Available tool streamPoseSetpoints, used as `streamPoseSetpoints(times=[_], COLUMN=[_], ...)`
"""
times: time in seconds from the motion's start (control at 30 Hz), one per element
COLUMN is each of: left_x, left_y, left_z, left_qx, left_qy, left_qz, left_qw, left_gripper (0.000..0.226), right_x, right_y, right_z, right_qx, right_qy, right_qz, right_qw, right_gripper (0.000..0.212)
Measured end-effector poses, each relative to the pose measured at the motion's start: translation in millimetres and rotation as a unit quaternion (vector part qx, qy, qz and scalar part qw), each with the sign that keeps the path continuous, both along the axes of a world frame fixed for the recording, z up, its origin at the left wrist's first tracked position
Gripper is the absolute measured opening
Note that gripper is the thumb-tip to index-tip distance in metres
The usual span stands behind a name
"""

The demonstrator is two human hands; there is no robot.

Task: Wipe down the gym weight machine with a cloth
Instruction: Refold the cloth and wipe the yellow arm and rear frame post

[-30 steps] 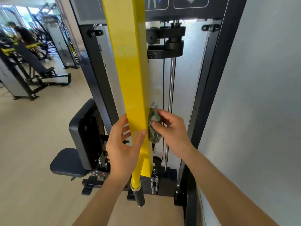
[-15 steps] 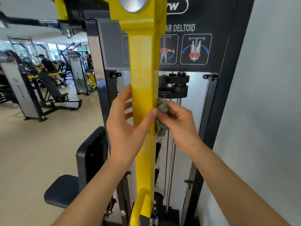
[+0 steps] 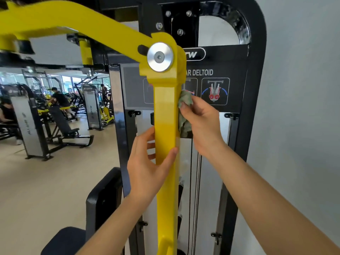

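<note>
Pale gym floor (image 3: 46,181) runs off to the left, where other machines (image 3: 27,122) in grey, black and yellow stand well apart from us and a person in a black shirt (image 3: 58,100) works at one of them. A plain grey wall (image 3: 303,107) closes the right side. Just beside that wall stands the weight machine (image 3: 257,89), its black frame curving over at the top. A dark placard (image 3: 233,70) on it reads "AR DELTOID" above a muscle diagram. Across the front of the frame hangs the yellow arm (image 3: 165,126), nearly upright, jointed at a round silver disc (image 3: 160,57) to a second yellow beam (image 3: 73,21) that slants up and away to the left. Low on the left sit a black back pad (image 3: 103,199) and, under it, a dark seat (image 3: 62,240). A chrome guide rod (image 3: 196,199) stands upright behind the yellow arm, to its right. The left hand (image 3: 147,168) grips the yellow arm about halfway down, its thumb lying across the front face and its fingers wrapped round the left edge. Higher up, the right hand (image 3: 204,126) has its fingers curled tight on the cloth (image 3: 184,111). The cloth is a crumpled green-grey rag, pressed against the right edge of the yellow arm just below the joint and in front of the placard.
</note>
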State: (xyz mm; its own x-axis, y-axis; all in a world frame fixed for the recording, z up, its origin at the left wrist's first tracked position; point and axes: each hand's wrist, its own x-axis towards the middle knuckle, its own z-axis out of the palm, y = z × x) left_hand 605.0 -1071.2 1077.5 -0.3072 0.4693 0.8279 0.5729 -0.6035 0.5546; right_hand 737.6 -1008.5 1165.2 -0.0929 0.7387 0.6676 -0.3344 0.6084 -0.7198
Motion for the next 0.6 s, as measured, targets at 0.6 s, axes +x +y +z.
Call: streamPoseSetpoints(times=[0.6], left_x=[5.4], left_y=[-11.8], left_z=[196.2], left_qx=[0.232], left_qy=[0.313], left_qz=[0.262], left_qw=[0.883], left_gripper=[0.049], right_x=[67.0], right_y=[11.3], right_z=[109.1], right_qx=[-0.06], right_qy=[0.024], right_qz=[0.007], right_qw=[0.998], right_gripper=[0.015])
